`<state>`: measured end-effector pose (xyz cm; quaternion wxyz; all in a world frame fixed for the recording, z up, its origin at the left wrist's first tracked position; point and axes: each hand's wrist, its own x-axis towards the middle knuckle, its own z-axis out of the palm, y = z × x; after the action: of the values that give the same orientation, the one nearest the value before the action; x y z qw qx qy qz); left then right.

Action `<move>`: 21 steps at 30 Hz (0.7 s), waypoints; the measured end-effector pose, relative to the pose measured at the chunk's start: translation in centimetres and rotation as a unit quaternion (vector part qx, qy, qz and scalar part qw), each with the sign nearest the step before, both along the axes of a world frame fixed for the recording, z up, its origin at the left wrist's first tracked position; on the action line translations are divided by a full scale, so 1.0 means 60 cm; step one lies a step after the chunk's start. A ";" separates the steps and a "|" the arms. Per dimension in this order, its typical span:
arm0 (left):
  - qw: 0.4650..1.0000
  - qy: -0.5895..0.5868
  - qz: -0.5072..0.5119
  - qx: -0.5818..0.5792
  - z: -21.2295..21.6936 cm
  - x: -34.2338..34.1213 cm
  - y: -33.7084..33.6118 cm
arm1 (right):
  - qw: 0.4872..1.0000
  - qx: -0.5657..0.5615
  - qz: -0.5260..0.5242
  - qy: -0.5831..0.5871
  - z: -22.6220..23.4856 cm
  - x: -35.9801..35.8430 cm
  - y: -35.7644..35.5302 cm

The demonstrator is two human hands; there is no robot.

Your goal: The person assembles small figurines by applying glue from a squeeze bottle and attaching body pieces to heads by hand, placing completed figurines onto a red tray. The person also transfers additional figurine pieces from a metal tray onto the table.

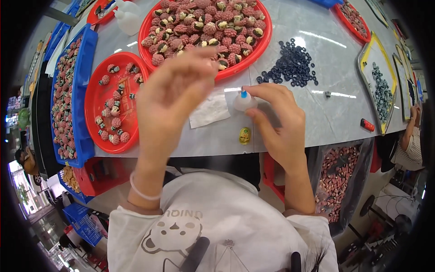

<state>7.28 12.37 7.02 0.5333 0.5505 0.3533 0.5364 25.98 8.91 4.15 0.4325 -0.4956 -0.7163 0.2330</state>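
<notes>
My right hand (277,121) grips a small white squeeze bottle (245,102) with a blue tip, held just above the grey table (317,113). My left hand (170,97) is raised over the table edge, fingertips pinched together near the rim of the big red round tray (265,43); whatever small piece it pinches is hidden by the fingers. That tray is heaped with pink berry-shaped pieces (204,25). A smaller red tray (97,97) on the left carries several of the same pieces. A pile of small dark rings (292,65) lies to the right of the big tray.
A white paper scrap (209,111) and a small yellow tag (244,135) lie by the table's front edge. A blue bin (86,54) of pink pieces stands left. A yellow-rimmed tray (380,86) of dark parts sits right, near another person's arm (410,133). A clear bag (337,179) of pink pieces hangs below.
</notes>
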 end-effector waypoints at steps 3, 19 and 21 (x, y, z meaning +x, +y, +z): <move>0.991 -0.085 -0.064 -0.075 -0.034 -0.012 -0.054 | 0.967 -0.100 0.027 0.231 -0.005 0.010 -0.018; 0.971 -0.136 -0.120 -0.154 -0.064 -0.005 -0.060 | 0.964 -0.127 -0.035 0.231 0.061 0.036 -0.035; 0.974 -0.133 -0.118 -0.141 -0.069 -0.006 -0.062 | 0.965 -0.140 -0.018 0.219 0.063 0.036 -0.033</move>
<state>6.94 8.63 2.91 0.7077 0.4312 0.2838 0.4823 28.13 6.93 7.94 0.5093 -0.5013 -0.5549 0.4259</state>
